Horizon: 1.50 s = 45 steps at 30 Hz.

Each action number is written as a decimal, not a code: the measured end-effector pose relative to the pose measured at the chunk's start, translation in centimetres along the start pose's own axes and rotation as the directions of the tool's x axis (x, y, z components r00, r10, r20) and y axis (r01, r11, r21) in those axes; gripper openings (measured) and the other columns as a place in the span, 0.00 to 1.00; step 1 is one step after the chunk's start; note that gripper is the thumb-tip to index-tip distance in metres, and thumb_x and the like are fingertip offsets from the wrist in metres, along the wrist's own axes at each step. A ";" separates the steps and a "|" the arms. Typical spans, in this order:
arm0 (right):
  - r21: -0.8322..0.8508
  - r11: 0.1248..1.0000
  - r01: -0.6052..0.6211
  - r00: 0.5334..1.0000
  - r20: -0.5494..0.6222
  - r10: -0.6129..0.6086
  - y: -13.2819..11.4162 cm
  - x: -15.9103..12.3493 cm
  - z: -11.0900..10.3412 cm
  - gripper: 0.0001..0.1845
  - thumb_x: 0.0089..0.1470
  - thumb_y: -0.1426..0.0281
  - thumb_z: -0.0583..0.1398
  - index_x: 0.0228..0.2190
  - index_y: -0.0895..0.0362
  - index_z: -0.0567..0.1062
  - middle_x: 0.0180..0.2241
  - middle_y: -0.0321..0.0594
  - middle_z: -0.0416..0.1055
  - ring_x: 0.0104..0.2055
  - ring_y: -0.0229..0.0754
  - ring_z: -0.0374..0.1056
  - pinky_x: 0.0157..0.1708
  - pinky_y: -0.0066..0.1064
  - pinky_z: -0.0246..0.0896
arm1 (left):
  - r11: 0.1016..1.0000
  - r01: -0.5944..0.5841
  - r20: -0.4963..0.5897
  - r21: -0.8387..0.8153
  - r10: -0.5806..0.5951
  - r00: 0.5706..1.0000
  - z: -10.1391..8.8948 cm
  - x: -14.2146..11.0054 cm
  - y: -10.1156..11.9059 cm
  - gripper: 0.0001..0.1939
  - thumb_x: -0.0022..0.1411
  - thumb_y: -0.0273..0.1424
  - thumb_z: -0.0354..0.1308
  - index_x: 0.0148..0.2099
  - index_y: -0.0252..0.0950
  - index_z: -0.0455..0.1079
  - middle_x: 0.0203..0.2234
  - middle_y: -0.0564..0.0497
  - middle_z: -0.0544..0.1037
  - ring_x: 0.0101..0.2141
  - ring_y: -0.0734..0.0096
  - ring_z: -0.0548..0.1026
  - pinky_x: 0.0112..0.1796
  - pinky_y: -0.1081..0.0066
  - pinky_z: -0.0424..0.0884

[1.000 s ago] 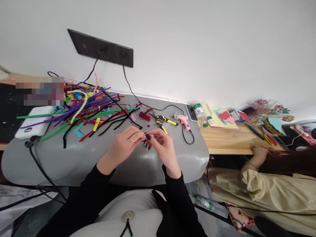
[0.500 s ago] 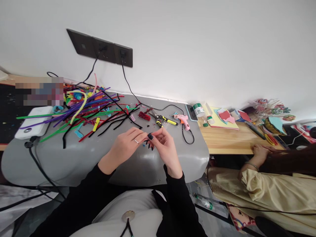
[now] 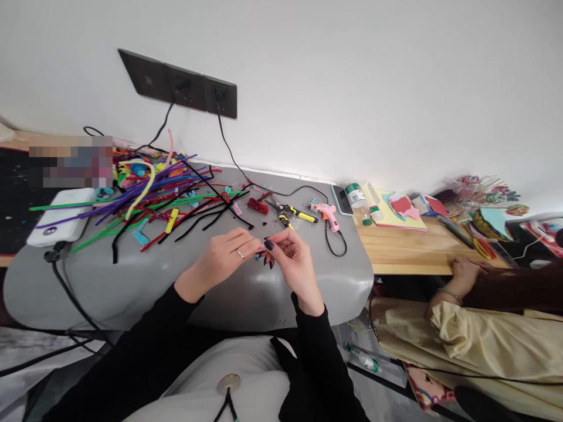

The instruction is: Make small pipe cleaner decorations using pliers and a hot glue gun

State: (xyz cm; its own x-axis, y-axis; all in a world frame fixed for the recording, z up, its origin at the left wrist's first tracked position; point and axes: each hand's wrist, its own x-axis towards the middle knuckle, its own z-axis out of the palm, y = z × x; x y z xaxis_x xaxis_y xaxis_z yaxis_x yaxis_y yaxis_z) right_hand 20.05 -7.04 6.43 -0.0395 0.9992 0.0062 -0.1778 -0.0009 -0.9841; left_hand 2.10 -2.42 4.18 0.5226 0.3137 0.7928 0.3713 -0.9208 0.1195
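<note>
My left hand (image 3: 222, 258) and my right hand (image 3: 291, 262) meet fingertip to fingertip over the grey table (image 3: 132, 281), both pinched on a tiny piece too small to name. A ring shows on my left hand; my right nails are dark. Behind the hands lies a heap of coloured pipe cleaners (image 3: 145, 199), with black ones trailing toward the middle. Yellow-handled cutters (image 3: 292, 214) and a pink glue gun (image 3: 326, 213) lie just beyond my right hand.
A white power bank (image 3: 59, 215) sits at the left. A wall socket strip (image 3: 180, 88) feeds black cables. To the right, a wooden desk (image 3: 404, 252) holds a bottle (image 3: 357, 203), a phone (image 3: 340, 200) and coloured paper. Another person in yellow (image 3: 484, 334) sits there.
My hands stayed joined and shifted slightly to the right and away from me; the fingers keep working the small piece.
</note>
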 end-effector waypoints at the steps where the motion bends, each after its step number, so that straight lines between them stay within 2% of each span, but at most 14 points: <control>1: -0.005 1.000 -0.005 1.000 0.005 0.005 0.0 0.0 0.0 0.22 0.52 0.52 0.70 0.31 0.55 0.70 0.26 0.34 0.75 0.24 0.34 0.67 0.25 0.27 0.64 | 1.000 -0.020 0.007 -0.002 0.020 1.000 -0.2 0.1 -0.1 0.05 0.72 0.23 0.55 0.46 0.36 0.69 0.29 0.52 0.77 0.32 0.70 0.75 0.35 0.70 0.72; 6: -0.018 1.000 -0.017 0.999 0.050 0.018 -0.6 0.1 -0.1 0.25 0.49 0.48 0.71 0.29 0.54 0.70 0.23 0.33 0.74 0.21 0.33 0.66 0.23 0.27 0.62 | 0.994 -0.103 0.046 -0.046 0.105 0.993 -1.0 0.4 -0.2 0.06 0.70 0.21 0.56 0.43 0.36 0.69 0.29 0.51 0.78 0.31 0.69 0.76 0.34 0.70 0.72; 10: -0.024 0.999 -0.025 0.998 0.065 0.026 -1.0 0.2 0.0 0.25 0.48 0.48 0.71 0.28 0.54 0.71 0.23 0.34 0.75 0.20 0.33 0.65 0.21 0.27 0.62 | 0.988 -0.136 0.024 -0.078 0.139 0.990 -1.3 0.3 -0.4 0.05 0.71 0.22 0.54 0.43 0.37 0.69 0.29 0.51 0.78 0.32 0.68 0.76 0.34 0.69 0.73; 14: -0.035 0.999 -0.013 0.999 0.045 0.015 -0.5 0.1 0.5 0.25 0.49 0.48 0.71 0.27 0.54 0.71 0.23 0.35 0.75 0.21 0.34 0.65 0.22 0.27 0.63 | 0.985 -0.128 0.001 -0.114 0.129 0.992 -1.2 -0.1 -0.5 0.06 0.71 0.23 0.54 0.45 0.38 0.70 0.28 0.51 0.77 0.32 0.68 0.76 0.35 0.70 0.74; 17: -0.024 1.000 0.018 1.000 -0.006 -0.018 0.7 0.2 1.0 0.23 0.50 0.50 0.70 0.28 0.54 0.70 0.23 0.34 0.74 0.21 0.34 0.65 0.24 0.28 0.64 | 0.987 -0.105 -0.002 -0.123 0.106 0.994 -1.0 -0.5 -0.8 0.07 0.71 0.22 0.55 0.45 0.38 0.70 0.28 0.52 0.77 0.31 0.69 0.76 0.35 0.70 0.73; 20: -0.052 0.997 0.060 0.996 -0.059 -0.063 2.1 0.5 1.4 0.19 0.54 0.52 0.68 0.30 0.54 0.71 0.25 0.34 0.74 0.24 0.35 0.67 0.26 0.28 0.66 | 0.993 -0.052 0.020 -0.102 0.054 0.998 -0.8 -0.9 -1.3 0.06 0.71 0.23 0.55 0.44 0.38 0.71 0.28 0.52 0.77 0.30 0.69 0.75 0.34 0.71 0.72; 22: -0.137 0.986 0.097 0.994 -0.033 -0.103 2.5 0.7 1.1 0.15 0.59 0.55 0.65 0.34 0.54 0.74 0.29 0.37 0.76 0.28 0.36 0.70 0.30 0.29 0.68 | 0.994 0.019 0.042 -0.106 -0.015 0.999 -0.7 -1.4 -1.7 0.07 0.72 0.24 0.53 0.44 0.38 0.71 0.28 0.51 0.77 0.30 0.69 0.75 0.33 0.70 0.71; 24: -0.280 0.945 0.168 0.986 0.059 -0.157 2.2 0.7 0.6 0.12 0.64 0.59 0.61 0.41 0.54 0.76 0.37 0.40 0.78 0.35 0.38 0.74 0.38 0.30 0.70 | 0.984 0.115 0.063 -0.138 -0.107 0.992 -0.7 -1.8 -1.8 0.08 0.73 0.25 0.50 0.44 0.37 0.71 0.29 0.50 0.77 0.31 0.68 0.75 0.33 0.70 0.71; 26: -0.437 0.857 0.274 0.959 0.187 -0.211 1.4 0.5 -0.1 0.11 0.67 0.63 0.58 0.46 0.53 0.77 0.42 0.43 0.77 0.43 0.40 0.74 0.46 0.33 0.69 | 0.968 0.183 0.078 -0.173 -0.172 0.982 -0.8 -2.2 -1.7 0.10 0.74 0.26 0.49 0.44 0.37 0.72 0.31 0.49 0.78 0.32 0.67 0.75 0.34 0.69 0.72; 30: -0.607 0.667 0.432 0.896 0.374 -0.240 -0.2 0.1 -0.7 0.13 0.71 0.66 0.54 0.47 0.53 0.77 0.43 0.45 0.76 0.46 0.43 0.71 0.50 0.36 0.67 | 0.961 0.197 0.104 -0.195 -0.180 0.978 -1.1 -2.5 -1.3 0.10 0.74 0.26 0.49 0.42 0.38 0.72 0.30 0.49 0.78 0.33 0.67 0.75 0.35 0.69 0.72; 33: -0.644 0.599 0.476 0.875 0.418 -0.246 -0.3 0.0 -0.5 0.13 0.71 0.66 0.53 0.47 0.53 0.77 0.43 0.46 0.76 0.46 0.44 0.71 0.49 0.36 0.66 | 0.965 0.197 0.115 -0.172 -0.179 0.977 -1.4 -2.3 -1.1 0.12 0.74 0.26 0.48 0.40 0.38 0.70 0.29 0.50 0.77 0.32 0.67 0.73 0.34 0.69 0.70; 37: -0.667 0.554 0.499 0.865 0.426 -0.267 0.3 0.1 -0.3 0.14 0.72 0.65 0.53 0.46 0.54 0.78 0.40 0.46 0.75 0.43 0.44 0.70 0.46 0.34 0.66 | 0.979 0.169 0.125 -0.113 -0.155 0.980 -1.6 -1.9 -0.7 0.13 0.75 0.25 0.47 0.38 0.37 0.69 0.29 0.49 0.77 0.31 0.67 0.72 0.33 0.69 0.69; 45: -0.728 0.381 0.570 0.821 0.514 -0.247 0.9 -0.2 -0.5 0.18 0.74 0.67 0.48 0.38 0.55 0.75 0.33 0.42 0.70 0.36 0.42 0.65 0.37 0.32 0.61 | 0.996 -0.017 0.133 0.088 0.006 0.991 -1.2 -1.6 -0.9 0.10 0.74 0.24 0.51 0.38 0.36 0.68 0.26 0.52 0.74 0.29 0.67 0.70 0.30 0.68 0.66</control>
State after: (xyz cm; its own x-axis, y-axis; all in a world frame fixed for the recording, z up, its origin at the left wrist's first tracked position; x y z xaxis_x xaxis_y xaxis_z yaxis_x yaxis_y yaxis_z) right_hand 20.38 -7.20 5.43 -0.4942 0.8005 0.3391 0.6253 0.5983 -0.5011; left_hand 0.01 -2.40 3.48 0.6224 0.3367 0.7066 0.4281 -0.9022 0.0528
